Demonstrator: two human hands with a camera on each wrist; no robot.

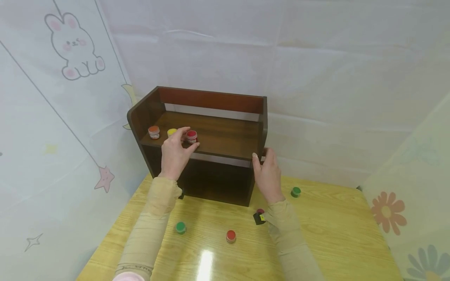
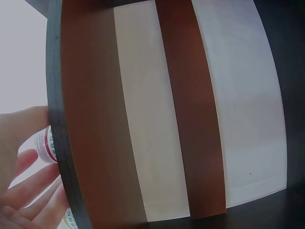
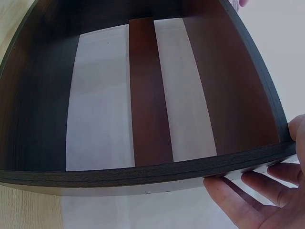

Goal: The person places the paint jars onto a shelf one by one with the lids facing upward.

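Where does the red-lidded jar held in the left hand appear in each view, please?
Head: the red-lidded jar is slightly left of centre, pinched by the left hand.
Left wrist: at the far left, below mid-height, in that hand.
Right wrist: possibly a sliver at the top edge, right of centre; too little shows to tell.
Shared landmark: the dark wooden shelf.

Looks like a small sheeted-off corner, childlike in decor; backed by a creased pale sheet (image 1: 337, 66); flanked by a left-hand sheet (image 1: 35, 164) printed with a rabbit (image 1: 76, 48) and a pink star (image 1: 105, 178), and a right-hand sheet (image 1: 422, 168) bearing flowers (image 1: 386, 211); furnished with a wood-grain table (image 1: 334, 230) and dark shelf unit (image 1: 225, 134); impossible to place within home or studio.
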